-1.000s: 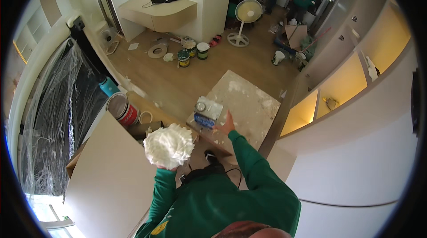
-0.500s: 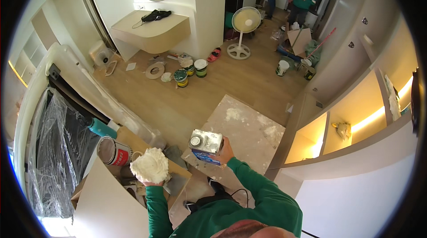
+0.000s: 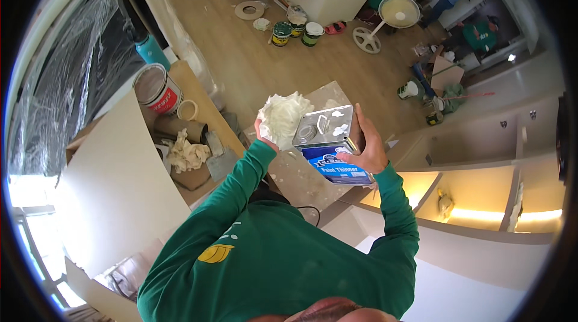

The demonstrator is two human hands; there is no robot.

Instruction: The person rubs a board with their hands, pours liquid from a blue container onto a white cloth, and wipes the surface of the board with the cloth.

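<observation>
My left hand (image 3: 265,137) is closed around a crumpled white rag (image 3: 284,118), which bulges up past the fingers. A rectangular metal can (image 3: 330,144) with a blue label is gripped along its side by my right hand (image 3: 371,146). The can leans a little, its metal top with a round opening and a small handle toward the rag. Rag and can are side by side in front of my chest; I cannot tell whether they touch.
At my left, a workbench (image 3: 188,81) carries a large paint can (image 3: 171,98), a tape roll (image 3: 187,109) and a crumpled cream cloth (image 3: 188,152). Lit shelves (image 3: 469,192) run along the right. Buckets (image 3: 281,34), a fan (image 3: 398,12) and two people stand farther off.
Both hands have come up and together, bringing the rag beside the can. The view has turned and tilted, and the cream cloth on the bench now shows.
</observation>
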